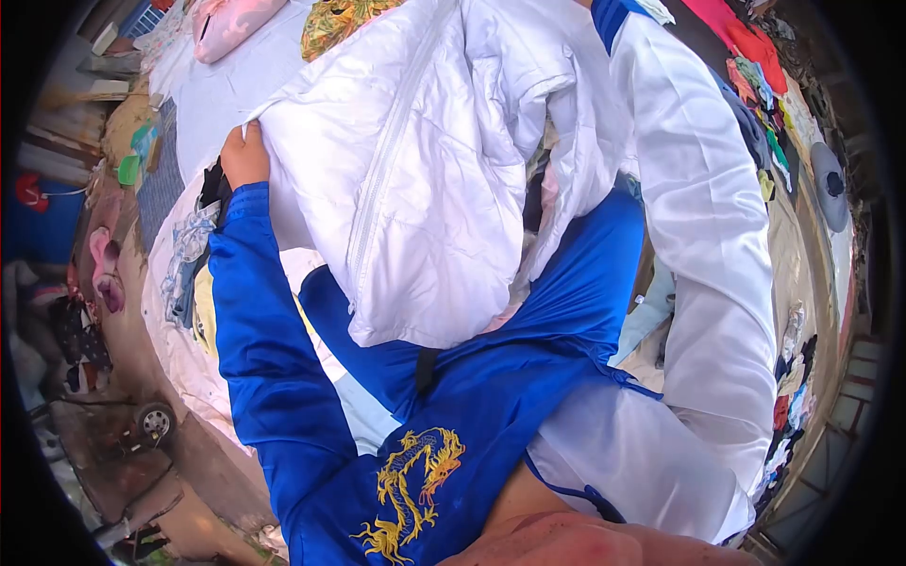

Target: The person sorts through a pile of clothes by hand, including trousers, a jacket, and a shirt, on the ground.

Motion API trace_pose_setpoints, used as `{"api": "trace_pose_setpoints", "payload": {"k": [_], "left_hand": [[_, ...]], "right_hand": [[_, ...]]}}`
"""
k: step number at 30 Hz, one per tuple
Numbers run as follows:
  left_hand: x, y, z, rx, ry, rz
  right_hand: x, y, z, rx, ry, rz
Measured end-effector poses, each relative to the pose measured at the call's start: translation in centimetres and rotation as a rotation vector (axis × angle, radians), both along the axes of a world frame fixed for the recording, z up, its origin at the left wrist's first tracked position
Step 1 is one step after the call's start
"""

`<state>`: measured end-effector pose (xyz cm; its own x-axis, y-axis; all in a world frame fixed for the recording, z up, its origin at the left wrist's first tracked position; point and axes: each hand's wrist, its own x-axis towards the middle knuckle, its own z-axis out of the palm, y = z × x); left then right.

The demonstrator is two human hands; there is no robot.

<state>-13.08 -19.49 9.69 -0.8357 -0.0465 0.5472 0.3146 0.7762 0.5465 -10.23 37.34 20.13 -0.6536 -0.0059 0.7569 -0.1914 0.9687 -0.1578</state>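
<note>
A white zip-front jacket (pixel 444 179) is spread in front of my body, its long zipper (pixel 382 179) running down at a slant. My left hand (pixel 245 156) is closed on the jacket's left edge, with the fabric pinched at the fingers. The lower end of the jacket hangs over my blue satin clothing (pixel 566 274). My right arm, in a white sleeve (pixel 698 160) with a blue cuff (pixel 618 17), reaches up past the jacket's right side. At the top edge of the view my right hand is cut off, so its fingers do not show.
A pink bundle (pixel 231 26) and a yellow-green patterned cloth (pixel 340 24) lie beyond the jacket on a pale sheet (pixel 212 104). Mixed clothes (pixel 769 123) are strewn along the right. To the left are a green container (pixel 128 170) and a wheeled object (pixel 154 422).
</note>
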Motion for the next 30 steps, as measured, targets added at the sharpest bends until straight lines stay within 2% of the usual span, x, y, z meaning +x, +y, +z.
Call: {"api": "trace_pose_setpoints", "payload": {"k": [2,4,5,6,8,10,12,14,15,16,17,18,20,21,23,25,26,27,28,30], "left_hand": [[0.2,-0.7,-4.6,-0.067,-0.162,0.023],[0.4,-1.4,-9.9,-0.222,-0.355,-0.019],[0.6,-1.7,-12.8,-0.226,-0.399,-0.02],[0.7,-1.9,-15.2,-0.229,-0.439,-0.021],[1.9,-1.6,-17.3,-0.207,-0.51,-0.018],[2.2,-1.6,-18.1,-0.239,-0.6,-0.042],[2.8,-1.4,-17.2,-0.264,-0.643,-0.064],[2.9,-1.3,-16.6,-0.231,-0.717,-0.071],[3.7,-0.8,-16.1,-0.195,-0.741,-0.085],[4.6,-0.3,-15.3,-0.159,-0.771,-0.106],[5.3,0.4,-13.9,-0.045,-1.007,-0.101],[5.9,0.6,-13.7,0.045,-1.118,-0.129],[6.8,0.1,-12.8,0.225,-1.331,-0.176],[7.5,-0.1,-12.3,0.369,-1.311,-0.242],[8.7,-0.7,-10.1,0.656,-1.252,-0.366],[10.1,-1.4,-6.1,0.833,-1.097,-0.422],[10.7,-1.8,-3.5,0.931,-0.997,-0.458],[11.8,-1.9,-0.5,1.033,-0.904,-0.514],[13.1,-2.4,2.1,1.127,-0.797,-0.567],[15.4,-4.6,5.6,1.34,-0.619,-0.632]], "right_hand": [[4.6,-5.0,-6.3,-0.2,-0.35,-0.105],[6.4,-5.3,-17.8,-0.33,-0.448,0.064],[7.9,-6.1,-23.0,-0.36,-0.557,0.019],[10.4,-8.0,-25.7,-0.457,-0.728,-0.022],[13.4,-10.7,-33.2,-0.555,-0.921,-0.01],[15.2,-13.3,-39.1,-0.382,-1.088,-0.125],[15.5,-15.0,-41.7,-0.758,-1.165,-0.306],[15.1,-15.9,-44.2,-1.02,-1.034,-0.201],[15.2,-15.9,-45.5,-1.086,-0.876,-0.015],[14.8,-16.3,-44.9,-1.331,-0.91,-0.09],[14.4,-16.6,-44.2,-1.599,-0.897,-0.192],[14.1,-17.0,-43.4,-1.844,-0.843,-0.322],[13.5,-17.3,-41.4,-1.741,-0.766,-0.311],[13.6,-17.3,-40.0,-1.808,-0.608,-0.18],[14.2,-17.6,-30.9,-1.904,-0.289,0.098],[14.1,-15.0,-24.1,-2.07,-0.176,0.21],[14.8,-13.9,-19.0,-2.045,-0.057,0.346],[15.7,-11.8,-15.3,-1.977,-0.07,0.299],[16.7,-9.6,-12.0,-1.952,-0.056,0.64],[20.2,-8.0,-4.1,-1.674,0.195,0.815]]}}
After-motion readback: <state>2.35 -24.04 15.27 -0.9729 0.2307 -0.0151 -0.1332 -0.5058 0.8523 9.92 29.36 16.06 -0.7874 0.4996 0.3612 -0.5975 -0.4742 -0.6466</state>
